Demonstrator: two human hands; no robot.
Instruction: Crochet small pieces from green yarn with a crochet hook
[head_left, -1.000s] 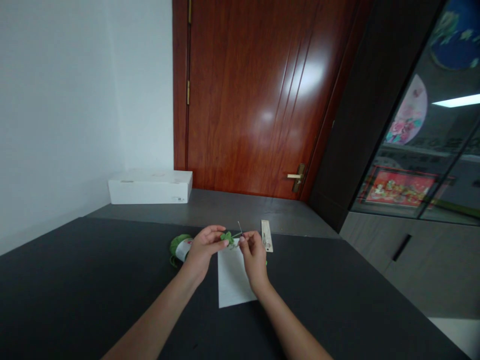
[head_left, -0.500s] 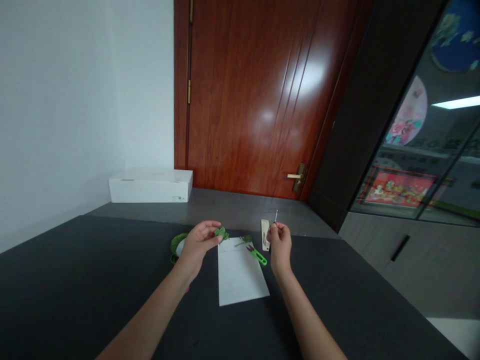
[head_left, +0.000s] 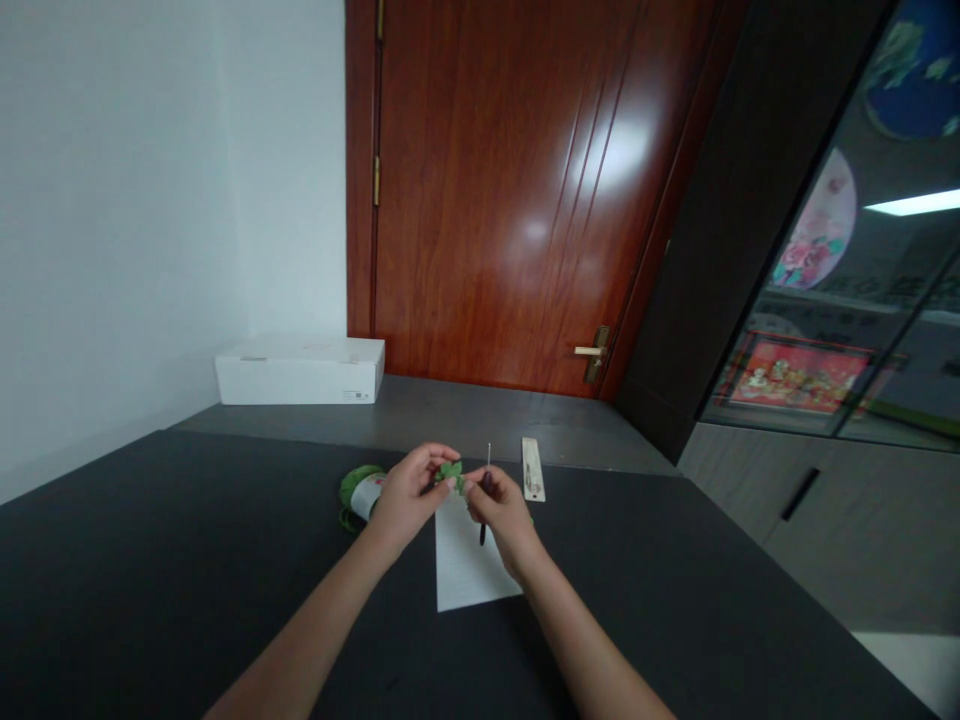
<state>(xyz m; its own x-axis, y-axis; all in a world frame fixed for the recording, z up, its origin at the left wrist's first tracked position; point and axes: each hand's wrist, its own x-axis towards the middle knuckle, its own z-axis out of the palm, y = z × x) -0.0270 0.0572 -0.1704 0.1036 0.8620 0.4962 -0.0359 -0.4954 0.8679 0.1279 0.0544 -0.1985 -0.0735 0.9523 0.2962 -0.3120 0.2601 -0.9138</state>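
Note:
My left hand (head_left: pixel 412 492) pinches a small green crocheted piece (head_left: pixel 451 470) with leaf-like lobes between thumb and fingers. Close beside it, my right hand (head_left: pixel 501 510) is closed round a crochet hook (head_left: pixel 483 532) with a dark handle, its thin metal shaft pointing up. The right fingertips meet the green piece or its yarn; which of the two I cannot tell. Left of my left hand lies a ball of green yarn (head_left: pixel 361 488) with a white paper band. Below both hands rests a white sheet of paper (head_left: pixel 469 570), partly covered by my right hand.
A narrow pale card (head_left: pixel 533 470) lies right of my hands on the dark tabletop (head_left: pixel 225 560). A long white box (head_left: pixel 300 372) stands at the back left by the wall. Behind the table are a brown wooden door (head_left: pixel 495 200) and, rightward, a glass-fronted cabinet (head_left: pixel 817 300).
My right hand has moved left with the hook, up to the green piece in my left hand. It now hides the green thread snips on the paper almost entirely.

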